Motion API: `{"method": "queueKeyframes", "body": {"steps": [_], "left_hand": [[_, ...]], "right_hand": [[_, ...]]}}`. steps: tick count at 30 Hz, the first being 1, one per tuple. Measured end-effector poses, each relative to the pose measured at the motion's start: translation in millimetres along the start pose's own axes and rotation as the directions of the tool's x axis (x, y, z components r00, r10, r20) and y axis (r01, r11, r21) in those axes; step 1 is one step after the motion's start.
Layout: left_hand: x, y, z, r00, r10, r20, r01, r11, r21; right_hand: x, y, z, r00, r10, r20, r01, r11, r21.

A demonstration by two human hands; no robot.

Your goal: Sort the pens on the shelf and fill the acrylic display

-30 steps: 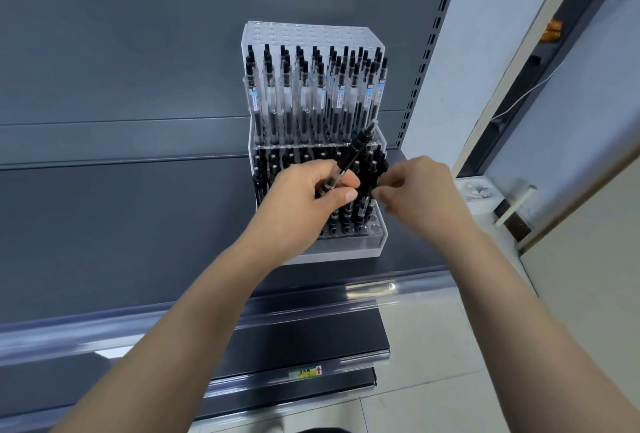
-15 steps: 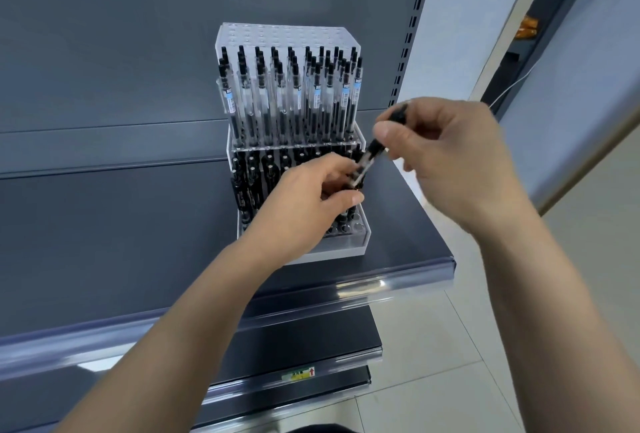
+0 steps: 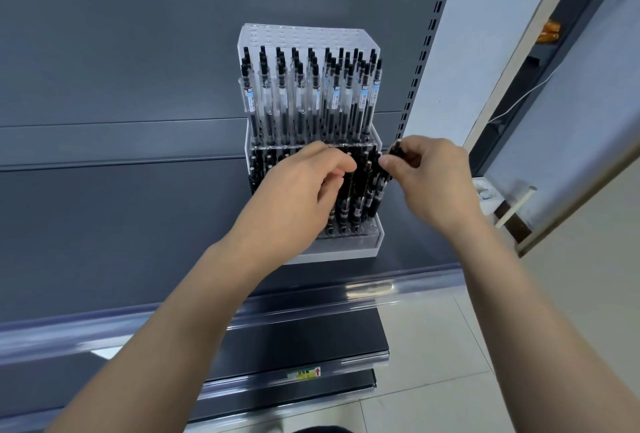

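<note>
Centre frame: my left hand (image 3: 301, 193) curls round black pens (image 3: 360, 190) in the lower tier of the display (image 3: 346, 249) on the shelf (image 3: 138, 225); my right hand (image 3: 429, 176) pinches one pen (image 3: 394, 155) at its right edge.

Bare left hand (image 3: 304, 187) and right hand (image 3: 427, 173), forearms unsleeved
</note>
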State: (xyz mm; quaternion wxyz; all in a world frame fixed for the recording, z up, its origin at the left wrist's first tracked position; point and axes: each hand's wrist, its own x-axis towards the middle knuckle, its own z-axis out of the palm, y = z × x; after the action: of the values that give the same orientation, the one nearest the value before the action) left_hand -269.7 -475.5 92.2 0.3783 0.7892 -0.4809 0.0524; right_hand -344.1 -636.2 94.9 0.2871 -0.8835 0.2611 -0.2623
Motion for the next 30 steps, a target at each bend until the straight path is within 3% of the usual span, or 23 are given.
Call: {"method": "queueKeyframes", "body": {"steps": [6,12,17,30], "left_hand": [[-5.0,-1.7,-2.1,0.999,-0.020,0.038,0.020,1.000,-0.005],[-2.9,-1.9,0.1,0.998,-0.029,0.052,0.030,1.000,-0.007],[0.1,-1.8,2.7,0.998,-0.024,0.058,0.024,1.000,-0.001],[0.3,0.1,5.6,0.999,-0.023,0.023,0.023,1.000,-0.002]], "right_hand": [[3.3,3.3,9.6,0.998,0.040,0.058,-0.037,0.998,-0.050],[4.8,8.5,15.4,0.978,0.105,0.182,-0.059,0.968,-0.242],[3.7,7.1,16.7,0.971,0.116,0.207,-0.059,0.963,-0.261],[-4.7,3.8,29.4,0.980,0.172,0.102,-0.128,0.933,-0.338]]}}
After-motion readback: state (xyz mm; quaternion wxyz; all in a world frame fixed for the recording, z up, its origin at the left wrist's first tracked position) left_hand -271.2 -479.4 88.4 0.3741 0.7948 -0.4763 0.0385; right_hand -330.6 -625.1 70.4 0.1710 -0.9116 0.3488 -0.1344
